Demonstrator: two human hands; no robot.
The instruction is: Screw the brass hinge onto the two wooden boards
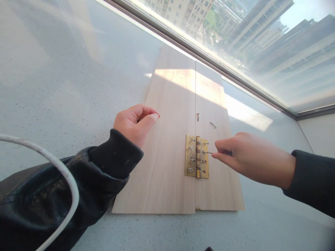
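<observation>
A brass hinge (198, 157) lies unfolded over the seam between two pale wooden boards. Several screws stand partway up in its left leaf, and one (206, 143) sits at the top of its right leaf. My right hand (243, 157) is closed around a thin screwdriver (208, 152), its tip at a hole in the right leaf; most of the handle is hidden in the fist. Over the left board (159, 174), my left hand (137, 122) is pinched, thumb against forefinger; whatever it may hold is too small to make out.
Two loose screws (198, 116) (213, 124) lie on the boards beyond the hinge. The right board (220, 191) rests beside the left one on a speckled pale sill (78, 94). A window frame (209, 59) runs along the back. A white cable (70, 181) loops across the left foreground.
</observation>
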